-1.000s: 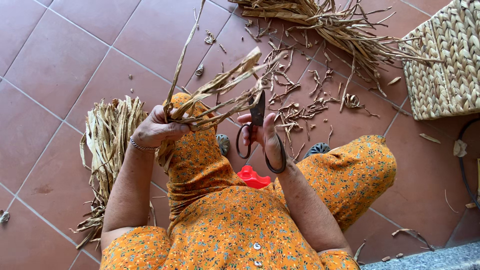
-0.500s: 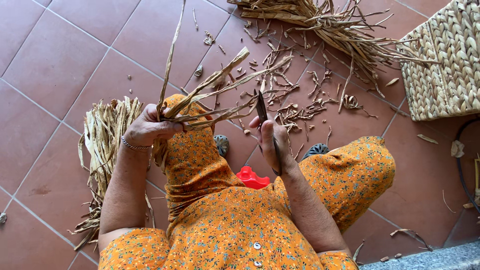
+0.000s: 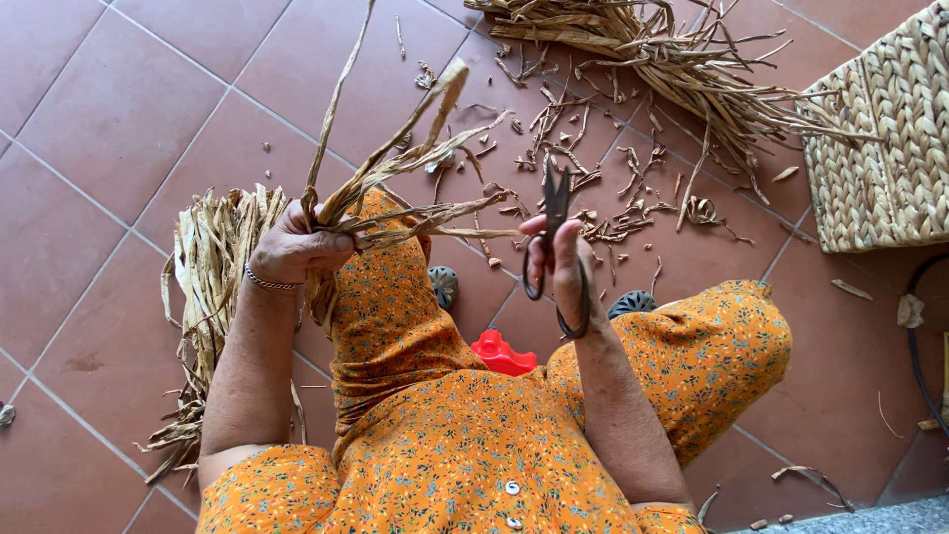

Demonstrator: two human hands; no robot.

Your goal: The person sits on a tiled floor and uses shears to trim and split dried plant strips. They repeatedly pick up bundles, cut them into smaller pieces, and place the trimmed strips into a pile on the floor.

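**Dried-leaf trimming station, seated worker, overhead view**

Item 1. Left hand [image 3: 297,245]: fist clenched around a bunch of dried leaf strips [image 3: 395,178] whose ends fan toward 12 and 3 o'clock above the raised knee. Bracelet at the wrist.

Item 2. Right hand [image 3: 561,269]: fingers through the loops of dark scissors [image 3: 554,232], blades pointing to 12 o'clock and slightly parted, tips just beside the strip ends at 3 o'clock of the bunch.

Item 3. Loose pile of dried leaves [image 3: 213,287] on the tiled floor [image 3: 109,119], at 9 o'clock of the left arm.

Item 4. Larger heap of stalks [image 3: 643,44] at 12 o'clock, cut scraps [image 3: 593,168] scattered below it.

Item 5. Woven basket [image 3: 890,138] at 2 o'clock; red plastic object [image 3: 502,354] between the knees.

Risk note: the blades stand close to the gripping fingers and the strips are springy and splayed; a strip slipping sideways could likely draw the cut toward the left hand or leave ragged, uneven ends.
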